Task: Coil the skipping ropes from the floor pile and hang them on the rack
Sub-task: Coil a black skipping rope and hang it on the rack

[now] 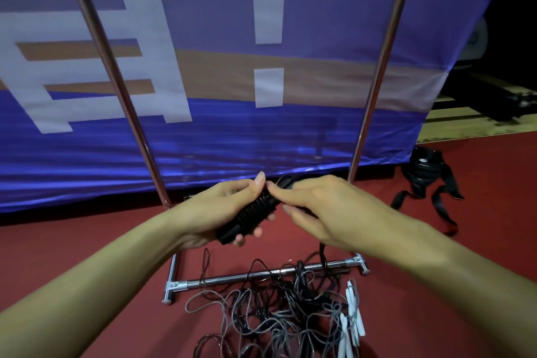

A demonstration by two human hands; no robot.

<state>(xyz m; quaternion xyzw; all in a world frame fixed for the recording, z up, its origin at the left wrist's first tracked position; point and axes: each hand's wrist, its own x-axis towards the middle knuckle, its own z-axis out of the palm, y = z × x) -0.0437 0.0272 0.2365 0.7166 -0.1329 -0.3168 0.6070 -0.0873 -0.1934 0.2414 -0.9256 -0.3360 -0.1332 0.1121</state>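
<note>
Left hand (pixel 229 206) grips black handles (pixel 247 216) wound with cord, held above the floor pile (pixel 279 314); right hand (pixel 316 209) pinches the cord's end at the bundle's far tip; judgement: keep turns tight, tuck the tail under; rack (pixel 261 275) stands just beyond; nothing visibly hung yet.

Both hands raised, meeting: left hand (pixel 232 206) fingers curled gripping, right hand (pixel 316 206) pinching.
</note>
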